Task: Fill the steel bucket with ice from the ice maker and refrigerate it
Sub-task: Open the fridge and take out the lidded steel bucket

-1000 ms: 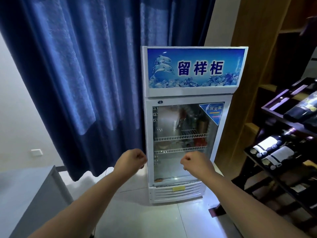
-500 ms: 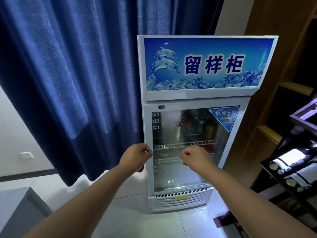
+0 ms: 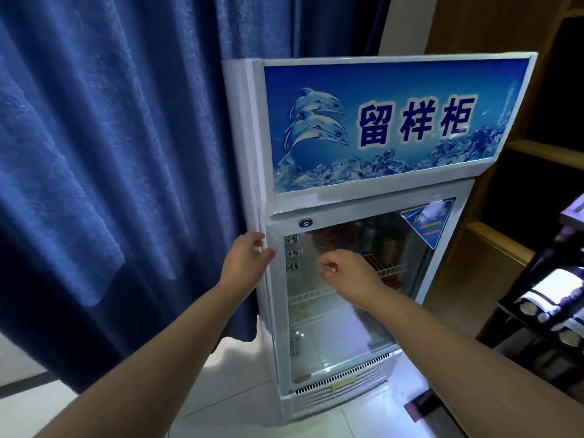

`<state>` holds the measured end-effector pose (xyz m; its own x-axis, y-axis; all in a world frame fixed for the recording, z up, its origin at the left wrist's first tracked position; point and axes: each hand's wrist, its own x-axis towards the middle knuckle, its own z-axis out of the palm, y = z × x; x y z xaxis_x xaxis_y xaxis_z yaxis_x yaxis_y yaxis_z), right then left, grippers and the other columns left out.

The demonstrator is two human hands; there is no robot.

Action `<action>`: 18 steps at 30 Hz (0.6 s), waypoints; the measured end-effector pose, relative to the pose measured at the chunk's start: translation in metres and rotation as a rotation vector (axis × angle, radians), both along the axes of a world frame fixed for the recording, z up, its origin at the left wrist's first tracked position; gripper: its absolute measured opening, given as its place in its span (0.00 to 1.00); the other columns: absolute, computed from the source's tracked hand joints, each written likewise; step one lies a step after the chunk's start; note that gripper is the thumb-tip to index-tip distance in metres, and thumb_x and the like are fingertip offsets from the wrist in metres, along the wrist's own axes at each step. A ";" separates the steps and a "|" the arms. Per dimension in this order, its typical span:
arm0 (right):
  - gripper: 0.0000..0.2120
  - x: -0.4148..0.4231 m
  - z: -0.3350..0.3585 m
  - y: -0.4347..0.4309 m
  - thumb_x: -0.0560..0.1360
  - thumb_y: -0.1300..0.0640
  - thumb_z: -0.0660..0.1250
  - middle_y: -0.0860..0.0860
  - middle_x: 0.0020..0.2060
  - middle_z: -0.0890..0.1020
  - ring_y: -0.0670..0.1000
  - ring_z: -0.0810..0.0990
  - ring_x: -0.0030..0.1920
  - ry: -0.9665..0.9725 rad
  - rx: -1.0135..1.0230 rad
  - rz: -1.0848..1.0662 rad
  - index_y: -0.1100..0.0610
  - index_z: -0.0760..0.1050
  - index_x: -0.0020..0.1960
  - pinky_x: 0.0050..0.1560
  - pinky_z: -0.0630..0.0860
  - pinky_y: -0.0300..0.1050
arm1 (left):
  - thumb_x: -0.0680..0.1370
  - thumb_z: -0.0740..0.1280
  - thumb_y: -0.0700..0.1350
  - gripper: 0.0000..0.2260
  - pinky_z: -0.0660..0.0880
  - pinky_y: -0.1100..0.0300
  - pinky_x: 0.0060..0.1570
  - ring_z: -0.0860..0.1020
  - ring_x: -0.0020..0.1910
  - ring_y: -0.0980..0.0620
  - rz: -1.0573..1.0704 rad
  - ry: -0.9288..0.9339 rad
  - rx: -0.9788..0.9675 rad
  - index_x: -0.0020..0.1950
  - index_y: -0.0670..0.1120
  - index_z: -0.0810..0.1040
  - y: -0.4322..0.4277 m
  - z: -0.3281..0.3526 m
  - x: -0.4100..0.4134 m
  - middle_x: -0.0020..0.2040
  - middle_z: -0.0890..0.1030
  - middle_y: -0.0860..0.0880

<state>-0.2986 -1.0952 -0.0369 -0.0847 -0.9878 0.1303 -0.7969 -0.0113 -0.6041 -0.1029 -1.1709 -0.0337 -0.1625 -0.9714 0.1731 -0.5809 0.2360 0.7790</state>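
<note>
A white display fridge (image 3: 347, 203) with a blue dolphin sign stands in front of me, and its glass door (image 3: 341, 324) is closed. My left hand (image 3: 246, 259) grips the door's left edge near the top, thumb on the front frame. My right hand (image 3: 343, 271) hovers in front of the glass with loosely curled fingers and holds nothing. Behind the glass are wire shelves and a dim metallic container (image 3: 390, 248); I cannot tell whether it is the steel bucket. No ice maker is in view.
A heavy blue curtain (image 3: 110, 169) hangs close on the fridge's left. A wooden shelf unit (image 3: 493, 245) and a dark rack of lying wine bottles (image 3: 543, 305) stand on the right. White floor tiles (image 3: 240, 393) lie below.
The view has come closer to the fridge. My left hand rose from a fist to the door's left edge. My right hand rose in front of the glass and loosened.
</note>
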 end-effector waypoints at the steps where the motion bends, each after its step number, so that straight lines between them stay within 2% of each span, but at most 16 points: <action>1: 0.14 0.004 0.000 -0.009 0.75 0.58 0.65 0.51 0.56 0.80 0.51 0.76 0.56 0.029 -0.017 -0.008 0.56 0.78 0.60 0.56 0.72 0.44 | 0.76 0.68 0.48 0.18 0.74 0.50 0.50 0.78 0.49 0.44 0.009 0.001 -0.008 0.62 0.40 0.74 -0.011 0.000 -0.001 0.56 0.78 0.41; 3: 0.19 0.011 0.001 -0.025 0.75 0.58 0.66 0.52 0.62 0.75 0.53 0.71 0.62 0.062 -0.037 -0.015 0.55 0.73 0.65 0.63 0.69 0.46 | 0.75 0.68 0.49 0.22 0.73 0.44 0.52 0.75 0.52 0.36 0.043 0.013 -0.023 0.60 0.33 0.72 -0.029 0.001 -0.004 0.56 0.75 0.32; 6: 0.25 0.022 0.001 -0.044 0.74 0.58 0.68 0.53 0.66 0.69 0.54 0.66 0.65 0.054 -0.069 -0.032 0.55 0.67 0.70 0.65 0.64 0.45 | 0.75 0.67 0.52 0.23 0.73 0.41 0.54 0.75 0.54 0.34 0.032 0.078 0.017 0.59 0.33 0.73 -0.048 0.000 -0.007 0.55 0.75 0.31; 9: 0.30 0.031 0.000 -0.057 0.73 0.57 0.68 0.53 0.69 0.65 0.55 0.62 0.68 0.043 -0.080 -0.080 0.55 0.62 0.72 0.66 0.62 0.45 | 0.76 0.65 0.52 0.18 0.74 0.49 0.45 0.76 0.46 0.39 -0.010 0.203 0.046 0.52 0.37 0.75 -0.054 -0.001 -0.012 0.46 0.76 0.37; 12: 0.31 0.036 -0.002 -0.064 0.73 0.57 0.69 0.53 0.71 0.60 0.56 0.61 0.69 0.009 -0.089 -0.120 0.55 0.60 0.72 0.68 0.62 0.48 | 0.76 0.64 0.55 0.16 0.72 0.54 0.41 0.74 0.39 0.49 -0.001 0.298 0.079 0.50 0.43 0.72 -0.056 -0.001 -0.014 0.42 0.75 0.47; 14: 0.31 0.038 -0.004 -0.065 0.73 0.57 0.70 0.53 0.71 0.59 0.56 0.62 0.68 -0.014 -0.096 -0.133 0.55 0.60 0.71 0.67 0.62 0.48 | 0.76 0.63 0.59 0.16 0.72 0.56 0.42 0.74 0.39 0.54 0.013 0.273 0.087 0.50 0.46 0.72 -0.059 -0.002 -0.011 0.43 0.76 0.50; 18: 0.31 0.039 -0.004 -0.063 0.72 0.59 0.70 0.54 0.70 0.60 0.55 0.64 0.67 -0.052 -0.106 -0.139 0.55 0.60 0.71 0.67 0.66 0.49 | 0.75 0.63 0.61 0.18 0.72 0.56 0.41 0.74 0.40 0.55 0.016 0.204 0.072 0.49 0.47 0.73 -0.062 0.001 -0.006 0.42 0.77 0.52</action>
